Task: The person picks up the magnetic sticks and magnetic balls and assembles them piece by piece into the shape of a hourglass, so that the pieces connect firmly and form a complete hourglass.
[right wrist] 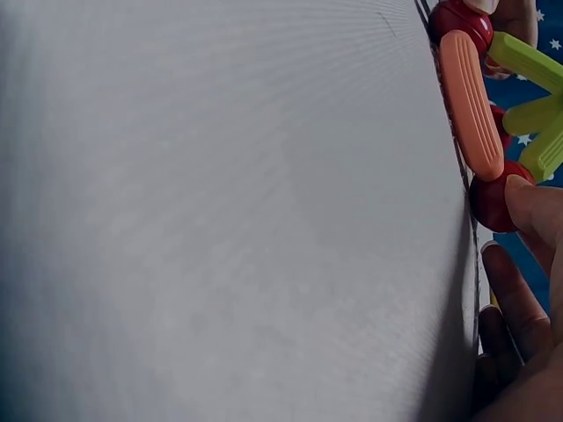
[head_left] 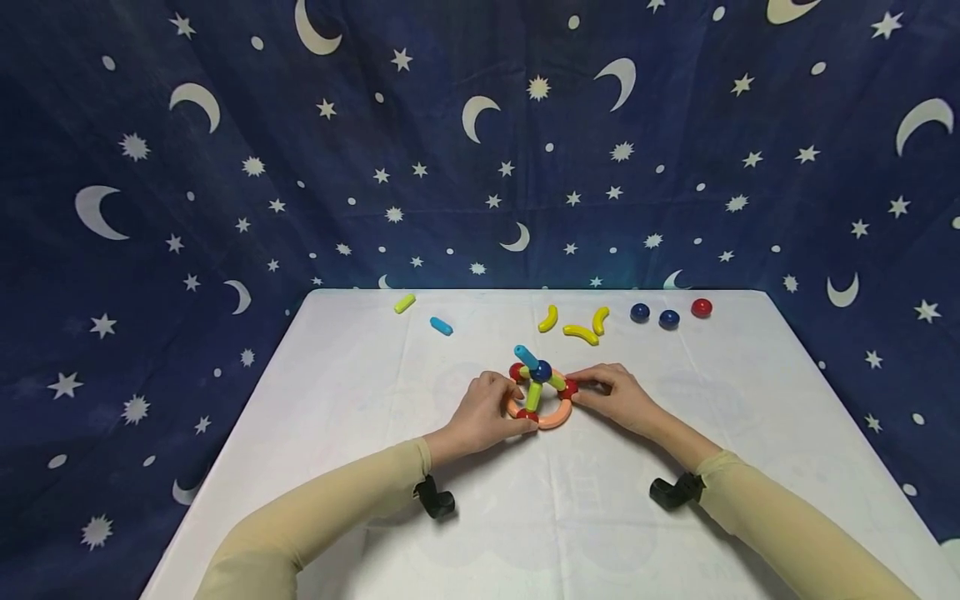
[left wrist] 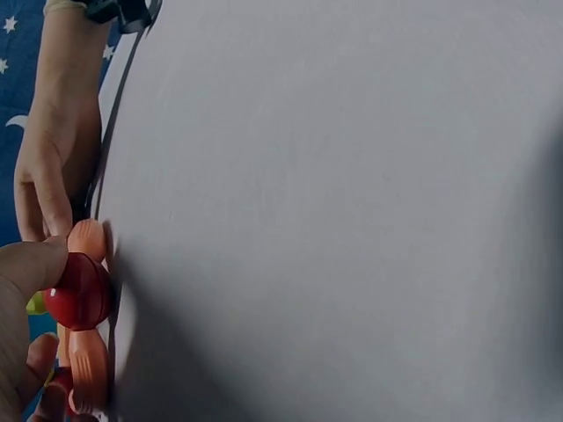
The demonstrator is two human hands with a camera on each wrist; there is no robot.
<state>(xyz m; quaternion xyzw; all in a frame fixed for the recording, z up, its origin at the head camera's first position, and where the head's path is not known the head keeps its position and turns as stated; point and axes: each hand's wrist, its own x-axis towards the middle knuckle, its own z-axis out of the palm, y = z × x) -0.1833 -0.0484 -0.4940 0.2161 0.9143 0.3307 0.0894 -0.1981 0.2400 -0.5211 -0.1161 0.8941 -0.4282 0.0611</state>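
A magnetic ball-and-stick structure stands on the table. Its base is a ring of curved orange sticks (head_left: 555,417) joined by red balls (right wrist: 501,202). Green sticks (head_left: 534,397) lean inward from the base to a dark blue ball (head_left: 540,371) at the top, and a light blue stick (head_left: 526,357) points up and to the left from it. My left hand (head_left: 487,410) grips the structure's left side, thumb against the front red ball (left wrist: 79,292). On the opposite side my right hand (head_left: 611,396) pinches the right red ball (head_left: 569,389) between thumb and fingers.
Behind the structure lie curved yellow sticks (head_left: 581,335). Two loose dark blue balls (head_left: 669,319) and a red ball (head_left: 701,308) sit at the back right. A green stick (head_left: 405,303) and a blue stick (head_left: 441,326) lie back left on the white table (head_left: 360,375).
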